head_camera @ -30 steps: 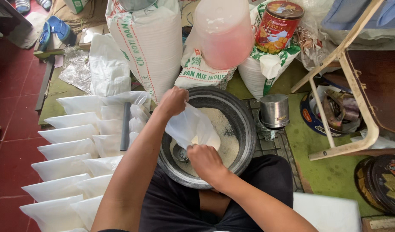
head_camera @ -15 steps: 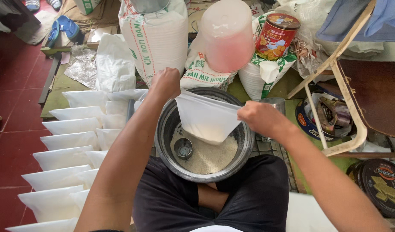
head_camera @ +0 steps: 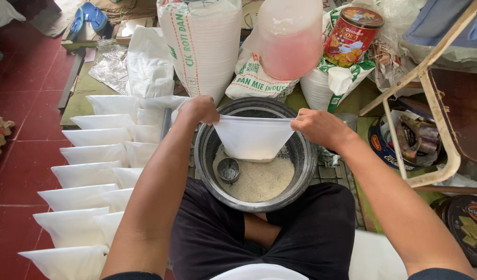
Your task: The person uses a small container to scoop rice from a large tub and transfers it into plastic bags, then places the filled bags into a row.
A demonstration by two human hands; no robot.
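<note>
From the head camera, looking down, we sit cross-legged with a dark round metal basin point(head_camera: 300, 179) against our knees, part-filled with pale fine grain point(head_camera: 262, 181). A small metal scoop cup point(head_camera: 228, 169) lies in the grain at the left side of the basin, touched by neither hand.

Our left hand point(head_camera: 199, 110) pinches the left top corner of a clear plastic bag holding a white filling point(head_camera: 253, 139), fingers closed on the film. Our right hand point(head_camera: 321, 128) is clenched on the right top corner. Between them the bag's mouth is pulled into a taut straight line, and the bag hangs above the grain, its bottom just over the surface, inside the basin's rim.

We judge the step in hand to be closing the filled bag: the contents have settled low and the top edge is drawn flat. The next move calls for keeping both corners tight and level while the mouth is folded or twisted shut, so nothing spills back into the basin.

To our left, rows of filled white plastic bags point(head_camera: 88, 173) lie on the red tiled floor point(head_camera: 20, 171). Beyond the basin stand a tall white woven sack point(head_camera: 202, 46), a translucent pink plastic jar point(head_camera: 291, 36) and a red round biscuit tin point(head_camera: 351, 33).
</note>
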